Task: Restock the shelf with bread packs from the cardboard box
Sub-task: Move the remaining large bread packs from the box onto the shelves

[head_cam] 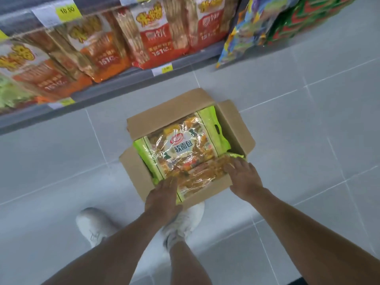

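An open cardboard box (236, 124) stands on the grey tiled floor in front of my feet. Inside lies a bread pack (183, 149) with green ends and a clear shiny middle, and a second pack (203, 177) rests against the box's near wall. My left hand (162, 196) lies flat on the near left corner of the packs, fingers together. My right hand (242, 175) rests on the near right end of the second pack, fingers spread. Neither hand visibly grips a pack. The low shelf (115, 85) runs across the upper left.
Orange and red snack bags (156, 31) fill the shelf, with yellow price tags (162, 69) on its edge. Colourful bags (253, 23) stand at the shelf's right end. My white shoes (93, 225) stand just behind the box. Grey floor tiles extend to the right.
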